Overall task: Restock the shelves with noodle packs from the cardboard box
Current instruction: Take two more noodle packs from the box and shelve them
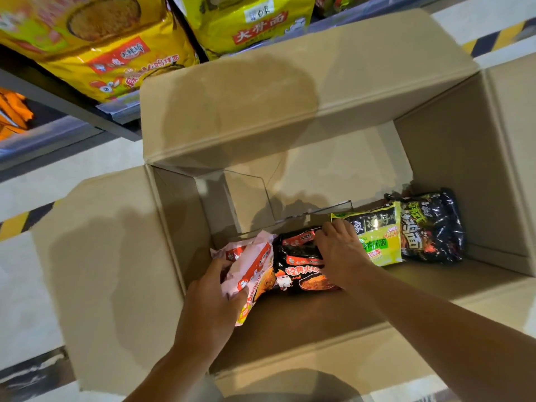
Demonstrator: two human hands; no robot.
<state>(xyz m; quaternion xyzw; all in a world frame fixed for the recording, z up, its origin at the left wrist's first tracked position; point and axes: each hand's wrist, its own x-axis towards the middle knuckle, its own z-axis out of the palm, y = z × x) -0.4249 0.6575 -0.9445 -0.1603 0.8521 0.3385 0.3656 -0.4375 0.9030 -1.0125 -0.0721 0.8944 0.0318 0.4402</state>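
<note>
You reach both arms down into the open brown cardboard box (pixel 290 111), its flaps folded outward. On the box floor, your left hand (pixel 216 288) is clamped on the pink plastic noodle pack (pixel 252 265) at the left end of the row, fingers wrapped over its near edge, the pack tilted. Just beside it, your right hand (pixel 339 253) presses down on the black noodle pack with red flame print (pixel 298 271), fingers curled over its far edge. Further right in the box lie a lime-green noodle pack (pixel 377 239) and, overlapped by it, a glossy black noodle pack (pixel 432 227). Beyond the box's far flap, large yellow noodle bags (pixel 116 47) sit on the grey metal shelf (pixel 72 105).
</note>
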